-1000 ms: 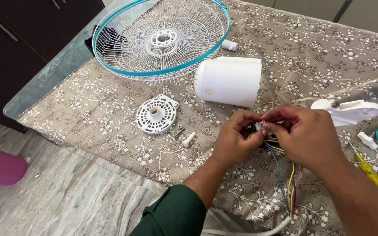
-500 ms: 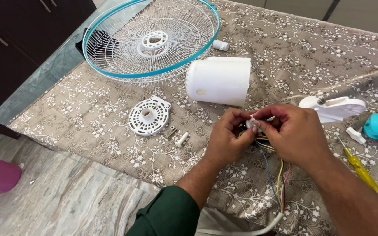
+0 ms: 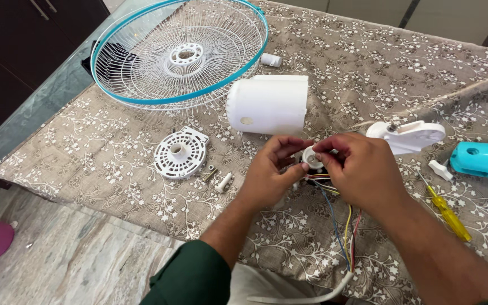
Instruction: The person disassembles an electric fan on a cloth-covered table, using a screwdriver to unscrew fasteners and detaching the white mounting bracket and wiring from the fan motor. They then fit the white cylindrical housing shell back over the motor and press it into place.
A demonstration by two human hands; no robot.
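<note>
Small white knob (image 3: 312, 156) between left hand (image 3: 269, 172) and right hand (image 3: 362, 169).

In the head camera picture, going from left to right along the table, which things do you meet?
Round vented plate → white peg → left hand → small white part → right hand → yellow screwdriver → turquoise tube.

At the upper left I see a wire fan guard (image 3: 179, 53), a white cylindrical housing (image 3: 268, 104) at centre, a round vented plate (image 3: 180, 153) below, and a yellow screwdriver (image 3: 444, 212) at right.
</note>
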